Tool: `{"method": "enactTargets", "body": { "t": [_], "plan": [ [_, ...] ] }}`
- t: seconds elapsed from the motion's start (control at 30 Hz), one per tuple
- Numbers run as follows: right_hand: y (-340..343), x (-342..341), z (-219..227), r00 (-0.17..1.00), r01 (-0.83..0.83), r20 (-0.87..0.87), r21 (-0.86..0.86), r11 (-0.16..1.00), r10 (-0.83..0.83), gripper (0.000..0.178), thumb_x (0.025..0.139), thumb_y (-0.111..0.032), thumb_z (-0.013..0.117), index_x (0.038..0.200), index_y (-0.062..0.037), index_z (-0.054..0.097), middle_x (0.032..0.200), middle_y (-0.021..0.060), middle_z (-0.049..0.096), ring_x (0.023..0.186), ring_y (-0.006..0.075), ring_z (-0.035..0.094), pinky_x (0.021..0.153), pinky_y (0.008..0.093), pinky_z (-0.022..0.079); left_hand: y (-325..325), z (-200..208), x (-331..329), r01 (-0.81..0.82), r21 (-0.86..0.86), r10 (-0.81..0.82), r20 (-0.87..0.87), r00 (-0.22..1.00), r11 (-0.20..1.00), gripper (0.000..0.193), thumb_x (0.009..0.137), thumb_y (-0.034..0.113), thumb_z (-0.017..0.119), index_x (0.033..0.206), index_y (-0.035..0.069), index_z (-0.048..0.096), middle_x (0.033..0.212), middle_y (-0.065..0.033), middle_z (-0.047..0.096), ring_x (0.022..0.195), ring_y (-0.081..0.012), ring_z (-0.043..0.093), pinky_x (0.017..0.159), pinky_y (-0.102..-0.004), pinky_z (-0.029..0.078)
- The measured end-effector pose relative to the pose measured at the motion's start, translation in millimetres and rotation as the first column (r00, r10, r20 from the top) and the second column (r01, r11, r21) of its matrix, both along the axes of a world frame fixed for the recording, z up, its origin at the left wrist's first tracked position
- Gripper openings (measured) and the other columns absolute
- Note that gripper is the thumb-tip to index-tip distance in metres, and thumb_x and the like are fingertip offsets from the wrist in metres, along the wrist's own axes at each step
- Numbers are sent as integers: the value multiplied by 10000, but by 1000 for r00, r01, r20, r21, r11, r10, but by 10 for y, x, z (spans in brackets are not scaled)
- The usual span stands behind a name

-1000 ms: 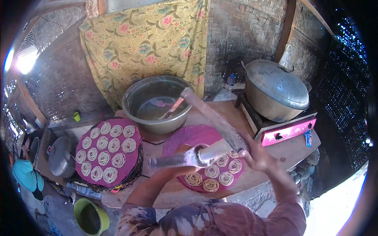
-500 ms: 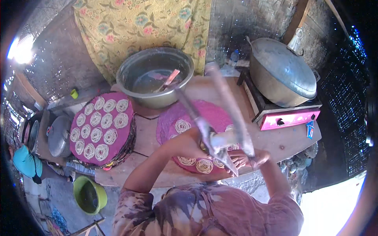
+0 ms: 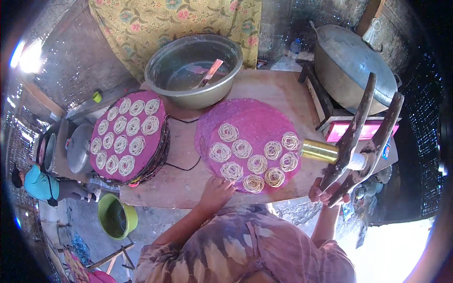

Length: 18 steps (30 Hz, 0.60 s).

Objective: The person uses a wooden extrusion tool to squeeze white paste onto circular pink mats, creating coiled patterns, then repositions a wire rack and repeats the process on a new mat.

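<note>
My right hand point(image 3: 317, 192) is closed around the lower ends of a wooden hand press point(image 3: 351, 137). Its two dark handles rise to the upper right, with a gold-coloured cylinder point(image 3: 321, 150) and a white piece between them. The cylinder's end reaches the right rim of a pink round mat point(image 3: 264, 115). Several nests of thin pale strands point(image 3: 257, 164) lie on that mat. My left hand point(image 3: 218, 192) is at the mat's near left edge, its fingers curled onto the rim. A second pink layer shows under the mat on its left side.
A stack of round trays point(image 3: 163, 141) bearing more nests stands on the table's left. Behind the mat is a large metal basin point(image 3: 198, 96) with a pink-handled tool point(image 3: 212, 70). A lidded pot point(image 3: 354, 61) sits on a pink-fronted stove point(image 3: 337, 129). A person point(image 3: 40, 184) is far left.
My right hand has carried the press from over the mat to its right side. My left hand has left the press and come down to the mat's near edge. The view has shifted slightly.
</note>
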State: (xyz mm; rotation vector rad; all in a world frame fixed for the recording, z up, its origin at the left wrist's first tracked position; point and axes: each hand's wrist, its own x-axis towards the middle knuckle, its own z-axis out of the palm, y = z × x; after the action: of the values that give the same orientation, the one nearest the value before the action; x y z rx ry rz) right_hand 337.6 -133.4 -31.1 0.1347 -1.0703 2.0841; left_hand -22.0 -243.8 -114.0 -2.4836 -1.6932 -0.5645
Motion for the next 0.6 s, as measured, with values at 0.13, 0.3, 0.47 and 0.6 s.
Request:
{"method": "enactTargets", "body": {
  "t": [0.13,0.3,0.47,0.6],
  "plan": [
    [114,-215,57,999,-20,-45,22,1000,21,1042,638,-613,749,1388,-18,337,1011,206,526,806,292,546,694,419,448,100,-70,40,109,55,-107,-44,993,993,171,774,209,605,912,127,664,1050,18,603,980,-177,525,846,-376,424],
    [185,-460,113,995,-65,-69,42,997,67,1039,639,-613,748,1385,-18,339,1001,202,525,799,289,543,689,413,446,113,-194,-51,216,54,-209,-117,971,975,210,748,196,581,933,136,662,1055,32,591,997,-170,512,875,-381,405],
    [194,-495,157,995,-86,-53,49,995,89,1036,639,-613,748,1383,-19,340,990,198,524,792,286,540,684,407,443,-109,-322,-497,173,30,-172,-39,984,984,208,711,190,602,905,140,660,1020,11,593,1002,-211,512,875,-413,402],
    [166,-462,151,996,-80,-39,44,996,82,1034,639,-613,748,1381,-19,342,982,195,523,786,283,538,680,403,441,-104,-144,-645,-222,-7,221,94,971,975,194,734,206,633,922,176,669,1026,-22,593,973,-279,509,828,-441,397]
  ]
}}
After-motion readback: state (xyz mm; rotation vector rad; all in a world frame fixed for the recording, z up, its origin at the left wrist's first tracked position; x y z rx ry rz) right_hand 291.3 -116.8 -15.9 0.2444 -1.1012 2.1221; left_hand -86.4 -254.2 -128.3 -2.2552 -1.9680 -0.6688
